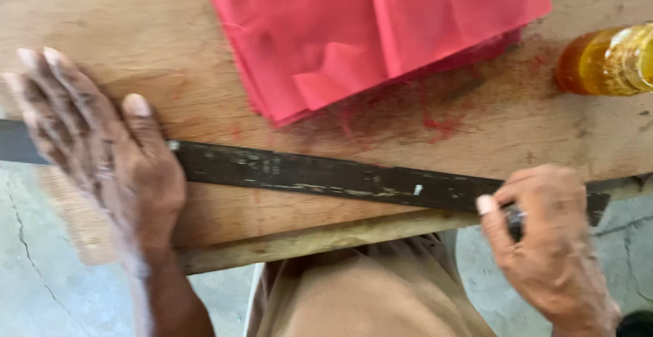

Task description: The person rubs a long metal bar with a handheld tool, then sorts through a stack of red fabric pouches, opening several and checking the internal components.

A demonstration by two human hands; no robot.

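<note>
A long dark flat metal bar (pixel 320 176) lies across the wooden board (pixel 170 44), running from the left edge to the lower right. My left hand (pixel 95 146) rests flat on top of the bar's left part, fingers spread. At the bar's right end my right hand (pixel 544 248) has its fingers curled around the bar. A stack of red paper sheets (pixel 367 31) lies on the board behind the bar, untouched by either hand.
An amber bottle (pixel 612 59) lies at the right edge of the board. Red powder stains (pixel 435 123) mark the wood beside the sheets. The board's front edge (pixel 320 238) ends above my lap; grey concrete floor (pixel 41 269) shows below.
</note>
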